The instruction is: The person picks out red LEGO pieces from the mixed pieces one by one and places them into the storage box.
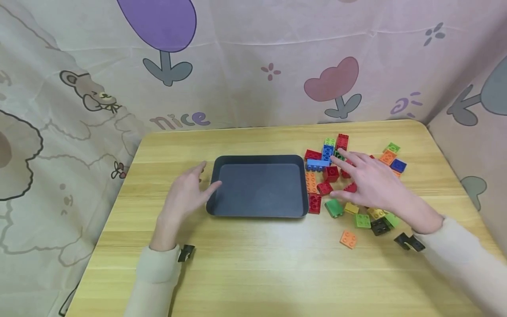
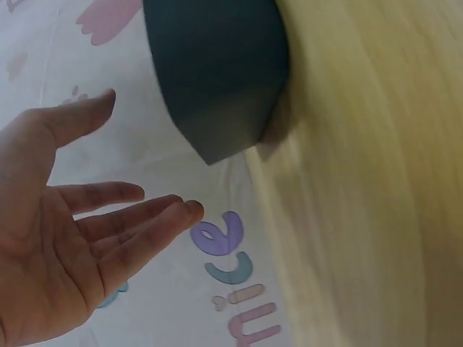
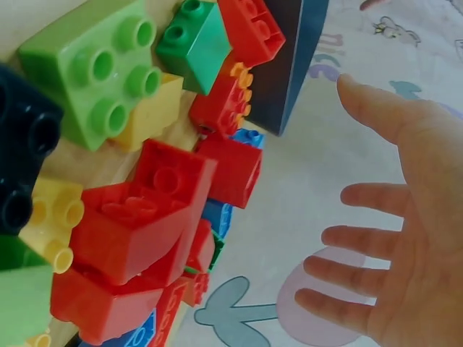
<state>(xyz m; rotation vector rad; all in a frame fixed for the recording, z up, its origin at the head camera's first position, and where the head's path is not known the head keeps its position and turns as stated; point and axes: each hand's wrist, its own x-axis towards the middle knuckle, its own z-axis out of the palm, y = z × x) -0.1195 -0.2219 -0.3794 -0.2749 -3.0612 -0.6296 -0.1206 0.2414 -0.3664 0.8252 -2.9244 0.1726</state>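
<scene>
A dark grey rectangular tray lies on the wooden table, its inside bare. Just left of it, my left hand hovers with fingers and thumb spread, holding nothing; the left wrist view shows its palm and the tray's corner apart from it. Over a loose pile of toy building bricks to the tray's right, my right hand is held with straight, spread fingers. In the right wrist view that hand is empty, with red bricks and a light green brick nearby. Some bricks are hidden beneath it.
An orange brick lies apart at the front of the pile. A blue brick and orange brick lie at its right side. A patterned curtain hangs behind the wooden table.
</scene>
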